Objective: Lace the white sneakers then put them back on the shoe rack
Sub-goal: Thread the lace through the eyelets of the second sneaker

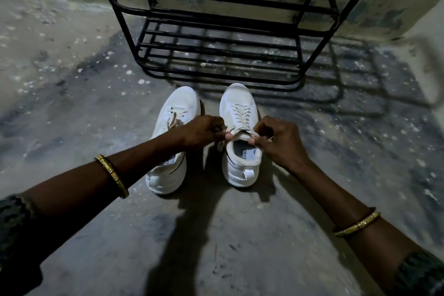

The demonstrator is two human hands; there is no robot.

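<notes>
Two pinches: your left hand and right hand each hold a lace end over the right-hand sneaker; pull evenly before knotting.

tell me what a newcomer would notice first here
Two white sneakers stand out bright on the dark concrete floor, side by side at centre, toes toward a black metal shoe rack. Over the one on the right, the left hand and right hand each pinch a lace end near its collar. A gold bangle gleams on each forearm.
</notes>
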